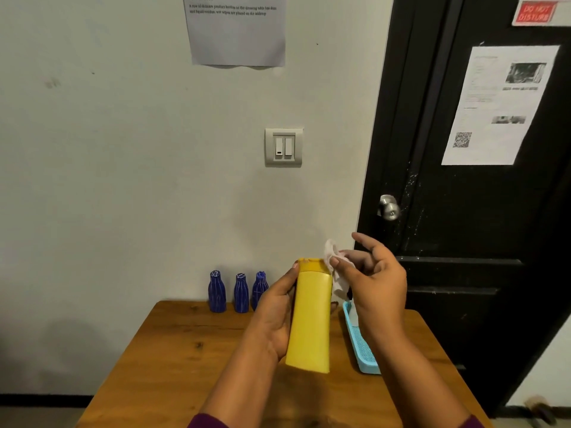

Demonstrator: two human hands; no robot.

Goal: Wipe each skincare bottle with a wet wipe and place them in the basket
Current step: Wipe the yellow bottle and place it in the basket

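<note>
Wooden desk (173,350) shows open surface along its left half, below my arms. Above its middle, my left hand (275,316) grips the yellow bottle (310,316), cap up. My right hand (377,282) pinches the wet wipe (335,273) against the cap, other fingers (367,242) spread. By the right edge lies the blue basket (361,350). Three blue bottles (241,293) line the far edge, near the wall.
</note>
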